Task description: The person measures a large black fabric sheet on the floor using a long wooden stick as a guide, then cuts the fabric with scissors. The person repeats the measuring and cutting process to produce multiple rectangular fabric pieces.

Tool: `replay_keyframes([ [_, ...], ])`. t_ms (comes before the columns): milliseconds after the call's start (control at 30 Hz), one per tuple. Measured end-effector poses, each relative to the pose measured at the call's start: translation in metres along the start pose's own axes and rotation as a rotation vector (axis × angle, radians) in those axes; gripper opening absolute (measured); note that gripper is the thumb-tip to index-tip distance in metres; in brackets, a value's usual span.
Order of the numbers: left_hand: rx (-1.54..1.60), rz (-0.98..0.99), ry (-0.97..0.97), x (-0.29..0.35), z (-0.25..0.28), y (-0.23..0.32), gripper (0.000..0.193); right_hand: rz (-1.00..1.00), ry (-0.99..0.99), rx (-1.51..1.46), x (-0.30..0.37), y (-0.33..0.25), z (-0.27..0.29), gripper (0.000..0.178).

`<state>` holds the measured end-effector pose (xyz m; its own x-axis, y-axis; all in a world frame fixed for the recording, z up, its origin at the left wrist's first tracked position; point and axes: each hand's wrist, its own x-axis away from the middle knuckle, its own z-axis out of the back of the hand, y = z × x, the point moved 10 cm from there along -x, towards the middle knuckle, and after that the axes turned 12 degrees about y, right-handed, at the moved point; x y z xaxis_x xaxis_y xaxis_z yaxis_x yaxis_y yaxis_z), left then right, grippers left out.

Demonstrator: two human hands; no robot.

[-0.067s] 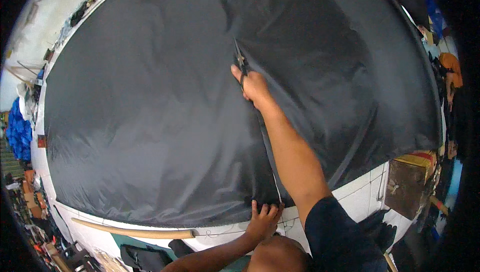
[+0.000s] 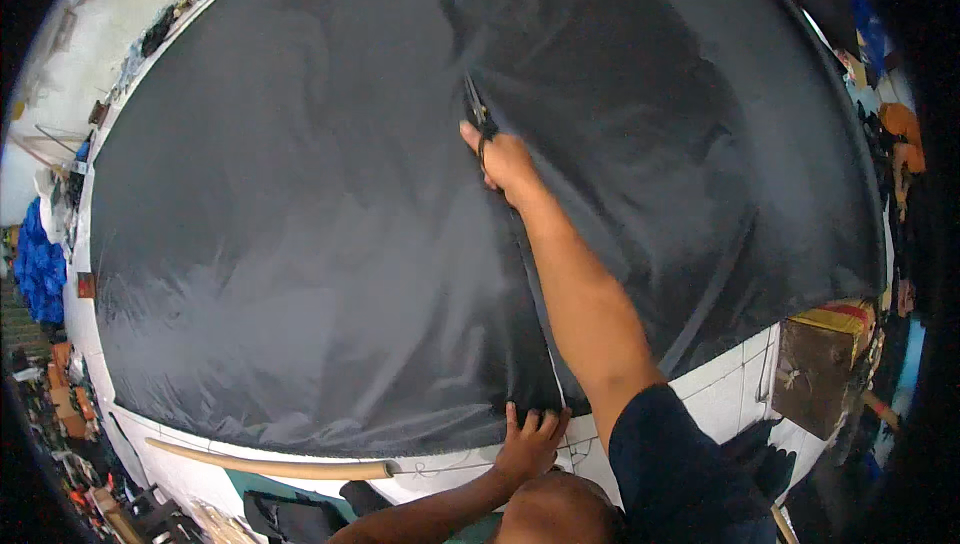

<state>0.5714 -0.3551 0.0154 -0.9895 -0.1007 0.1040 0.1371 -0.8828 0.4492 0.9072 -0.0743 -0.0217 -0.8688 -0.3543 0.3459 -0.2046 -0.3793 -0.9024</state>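
A wide sheet of black fabric [image 2: 300,194] covers most of the floor before me. My right hand [image 2: 510,166], at the end of a stretched arm, is closed round the handles of a pair of scissors [image 2: 477,104]. Their blades point away from me, at the fabric near its middle. From the near edge a cut runs up toward the scissors, and a thin strip of white shows through its near end. Beside that end my left hand [image 2: 530,439] rests on the fabric's near edge, fingers spread.
A long cardboard tube [image 2: 270,466] lies along the near edge on white tiles [image 2: 725,379]. A worn brown box [image 2: 812,369] stands at the near right. Blue plastic [image 2: 40,262] is heaped at the far left, and mixed clutter lines both sides.
My right hand and the scissors have shifted very slightly forward. My left hand stays in place on the fabric edge.
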Motion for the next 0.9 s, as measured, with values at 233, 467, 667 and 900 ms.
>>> replay_keyframes([
  [233,-0.071,-0.008,0.013,0.009,-0.024,-0.004,0.068,-0.027,-0.041,0.05,-0.055,-0.024,-0.031,0.059],
  [467,0.129,0.161,0.414,-0.139,0.152,-0.096,0.041,-0.008,-0.021,0.06,-0.062,-0.016,-0.015,0.056],
  [667,-0.33,0.454,0.786,-0.248,0.209,-0.276,0.068,-0.04,-0.133,0.018,-0.051,-0.027,-0.043,0.054],
  [900,-0.23,0.517,0.563,-0.269,0.184,-0.291,0.08,-0.086,-0.107,-0.011,-0.055,-0.021,-0.028,0.053],
])
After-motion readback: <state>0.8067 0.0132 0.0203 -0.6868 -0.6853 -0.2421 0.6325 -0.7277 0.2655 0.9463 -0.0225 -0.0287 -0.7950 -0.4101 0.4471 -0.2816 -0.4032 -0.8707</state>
